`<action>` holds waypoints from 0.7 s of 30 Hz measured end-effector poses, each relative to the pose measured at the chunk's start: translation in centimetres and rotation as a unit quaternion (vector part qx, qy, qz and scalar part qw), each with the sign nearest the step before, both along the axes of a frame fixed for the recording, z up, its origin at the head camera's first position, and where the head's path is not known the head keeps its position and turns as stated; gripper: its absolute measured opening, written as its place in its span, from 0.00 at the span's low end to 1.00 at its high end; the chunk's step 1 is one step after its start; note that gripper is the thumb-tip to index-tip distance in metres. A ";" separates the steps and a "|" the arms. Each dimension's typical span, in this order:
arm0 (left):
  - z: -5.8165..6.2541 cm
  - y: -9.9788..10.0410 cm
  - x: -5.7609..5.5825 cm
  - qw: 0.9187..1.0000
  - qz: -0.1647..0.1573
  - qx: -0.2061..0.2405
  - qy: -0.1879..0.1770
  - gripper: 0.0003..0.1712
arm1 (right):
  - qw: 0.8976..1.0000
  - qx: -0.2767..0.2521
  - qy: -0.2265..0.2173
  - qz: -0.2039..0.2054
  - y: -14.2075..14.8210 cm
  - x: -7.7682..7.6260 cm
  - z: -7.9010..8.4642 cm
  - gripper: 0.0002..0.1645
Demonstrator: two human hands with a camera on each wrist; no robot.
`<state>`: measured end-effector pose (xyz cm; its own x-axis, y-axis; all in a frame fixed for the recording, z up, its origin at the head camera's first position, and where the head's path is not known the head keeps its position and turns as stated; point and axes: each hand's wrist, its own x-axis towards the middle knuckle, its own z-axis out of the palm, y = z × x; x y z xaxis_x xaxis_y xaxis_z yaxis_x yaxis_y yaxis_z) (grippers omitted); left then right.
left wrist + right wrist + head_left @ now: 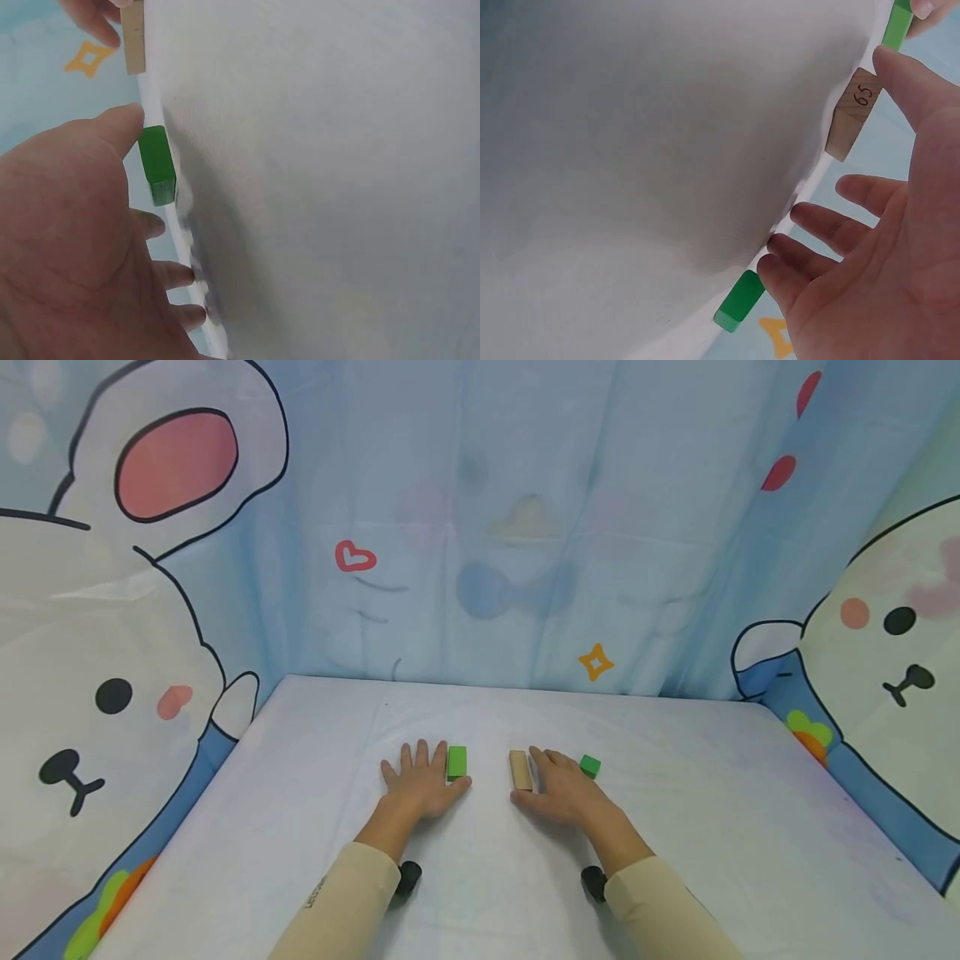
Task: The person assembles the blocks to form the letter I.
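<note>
In the head view my left hand (422, 787) is spread on the white tabletop, thumb and index finger either side of a corner of a green block (457, 761). The left wrist view shows the thumb beside that green block (157, 165), not curled round it. My right hand (564, 789) has its thumb at the near end of a plain wooden block (521, 770) and its other fingers extended beyond. Handwritten figures mark the wooden block (853, 112) in the right wrist view. A smaller green block (590, 766) sits just right of the right hand's fingers.
The white-covered table (495, 893) ends at a blue cartoon-printed curtain (465, 610) behind. Dark wrist-worn devices (407, 878) sit at both cuffs.
</note>
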<state>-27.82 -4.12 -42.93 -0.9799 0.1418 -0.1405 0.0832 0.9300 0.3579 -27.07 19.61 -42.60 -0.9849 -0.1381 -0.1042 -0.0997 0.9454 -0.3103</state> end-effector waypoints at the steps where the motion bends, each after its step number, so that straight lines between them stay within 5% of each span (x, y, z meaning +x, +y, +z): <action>1: 0.0 0.0 0.0 1.000 0.000 0.000 0.001 0.48 | 1.000 0.000 0.000 0.000 0.0 -0.1 0.0 0.53; 21: -0.1 0.0 -0.3 1.000 -0.003 0.002 -0.001 0.43 | 1.000 0.013 -0.007 0.000 -0.3 -0.7 -0.1 0.51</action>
